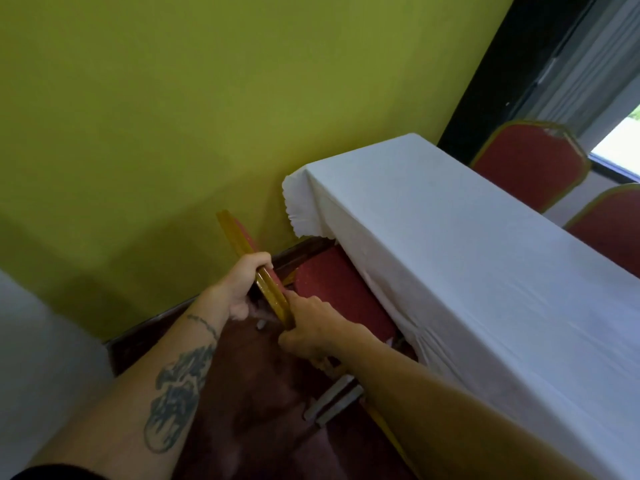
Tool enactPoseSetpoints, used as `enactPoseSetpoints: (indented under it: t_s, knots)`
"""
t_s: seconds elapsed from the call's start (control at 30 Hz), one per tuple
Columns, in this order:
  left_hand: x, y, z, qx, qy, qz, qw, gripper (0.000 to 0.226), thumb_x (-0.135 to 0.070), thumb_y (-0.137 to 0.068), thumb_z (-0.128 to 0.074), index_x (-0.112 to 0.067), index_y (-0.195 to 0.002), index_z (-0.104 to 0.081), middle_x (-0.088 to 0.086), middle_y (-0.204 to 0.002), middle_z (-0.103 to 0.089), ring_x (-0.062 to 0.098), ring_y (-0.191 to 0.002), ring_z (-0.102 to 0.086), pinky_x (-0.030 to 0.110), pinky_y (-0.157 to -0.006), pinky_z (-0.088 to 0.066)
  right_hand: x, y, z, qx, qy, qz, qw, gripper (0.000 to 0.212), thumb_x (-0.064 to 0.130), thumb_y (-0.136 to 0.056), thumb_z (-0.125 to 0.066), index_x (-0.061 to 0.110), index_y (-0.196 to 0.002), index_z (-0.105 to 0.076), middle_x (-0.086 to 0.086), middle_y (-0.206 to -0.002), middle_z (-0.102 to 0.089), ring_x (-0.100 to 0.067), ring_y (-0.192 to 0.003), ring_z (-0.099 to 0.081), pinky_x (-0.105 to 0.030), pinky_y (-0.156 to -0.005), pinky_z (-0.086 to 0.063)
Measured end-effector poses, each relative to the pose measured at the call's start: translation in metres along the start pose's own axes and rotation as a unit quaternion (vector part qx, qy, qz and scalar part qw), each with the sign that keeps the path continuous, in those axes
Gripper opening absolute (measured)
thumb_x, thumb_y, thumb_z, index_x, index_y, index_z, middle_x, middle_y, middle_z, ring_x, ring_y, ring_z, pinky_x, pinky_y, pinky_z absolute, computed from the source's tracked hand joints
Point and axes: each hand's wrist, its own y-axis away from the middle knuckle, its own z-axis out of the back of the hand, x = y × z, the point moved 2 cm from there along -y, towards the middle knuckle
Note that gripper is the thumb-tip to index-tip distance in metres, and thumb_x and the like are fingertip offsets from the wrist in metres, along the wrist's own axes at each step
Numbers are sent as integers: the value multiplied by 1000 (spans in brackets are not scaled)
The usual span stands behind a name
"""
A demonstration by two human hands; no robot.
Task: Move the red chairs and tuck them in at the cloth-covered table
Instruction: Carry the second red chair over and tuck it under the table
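Observation:
A red chair with a gold frame stands at the near long side of the cloth-covered table (467,258). Its red seat (341,294) reaches partly under the hanging white cloth. Seen from above, the gold top rail of the chair's back (242,249) runs as a thin bar. My left hand (242,284) grips that rail from the left. My right hand (308,327) holds the same rail lower down, on the table side. Two more red chairs (530,164) (613,223) stand along the table's far side.
A yellow-green wall (173,116) with a dark skirting board runs close behind the chair and the table's end. A white surface (41,358) fills the lower left. A dark frame and a window (620,140) are at the upper right. The floor is dark red.

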Motion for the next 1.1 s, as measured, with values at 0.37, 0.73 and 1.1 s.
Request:
enactPoseSetpoints:
  t_s: [0.37,0.73,1.1]
  knots:
    - [-11,15,-6,-79,44,-58,994,35,-27,-84,-49,-17,-52,-38,4,-44,-45,23,-43,-47,29,-53,-40,7,-4,7,-4,-26,-7,1000,65,28,-88,-67,18,-145,-38,-7,-110,-56,-27,-94,-63,-49,-88,-57]
    - [-1,21,-15,-89,29,-105,990,49,-57,-94,-42,-13,-88,-63,19,-103,-66,34,-104,-60,48,-97,-45,-59,63,-16,132,50,-134,981,43,37,-93,-66,15,-129,-57,-6,-112,-58,-22,-94,-61,-36,-78,-51]
    - [40,33,-37,23,37,43,998,22,-29,-91,-50,-11,-78,-47,16,-91,-55,36,-85,-60,68,-85,-53,-65,101,-44,216,189,-190,939,57,27,-102,-53,7,-153,-39,-17,-155,-42,-36,-137,-46,-45,-109,-40]
